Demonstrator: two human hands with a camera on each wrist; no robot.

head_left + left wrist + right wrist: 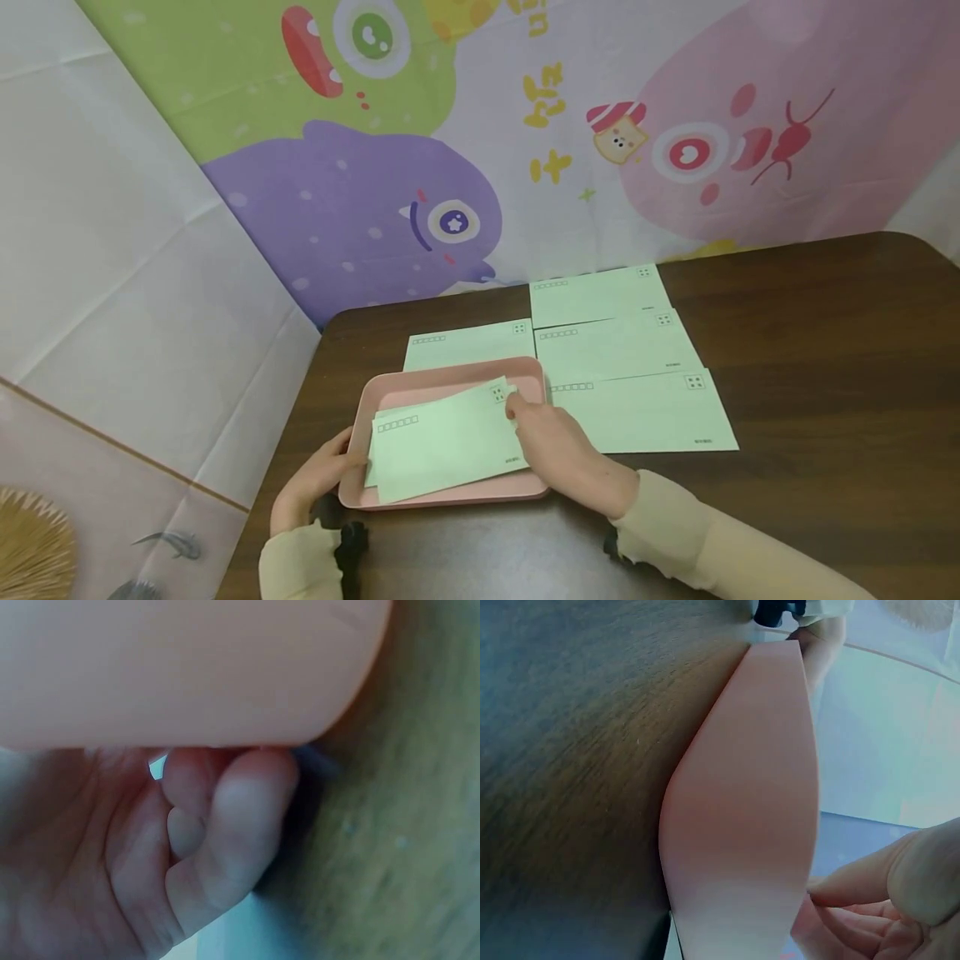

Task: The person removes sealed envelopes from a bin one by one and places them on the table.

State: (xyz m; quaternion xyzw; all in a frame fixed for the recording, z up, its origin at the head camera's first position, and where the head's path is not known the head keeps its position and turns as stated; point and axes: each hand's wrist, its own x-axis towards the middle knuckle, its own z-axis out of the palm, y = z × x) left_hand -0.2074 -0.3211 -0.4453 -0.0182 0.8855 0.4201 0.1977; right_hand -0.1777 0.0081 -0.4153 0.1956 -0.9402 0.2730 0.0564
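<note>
A pink tray [450, 502] stands on the table with pale green envelopes [442, 442] lying stacked and slightly fanned inside it. My left hand [318, 475] grips the tray's left side, thumb over the rim. In the left wrist view, the curled fingers [251, 802] press against the outside of the tray wall [187, 682]. At the tray's right end, my right hand [555, 442] pinches the right edge of the top envelope between thumb and fingers. The right wrist view shows the thumb [862, 874] just above the tray wall [742, 765]; the envelope is hidden there.
Behind the tray's left part lies one envelope [472, 346], partly covered by it. To the right, a column of three more envelopes [637, 417] runs back to the wall. A cartoon-printed cloth [562, 208] hangs at the dark wooden table's [825, 375] back edge.
</note>
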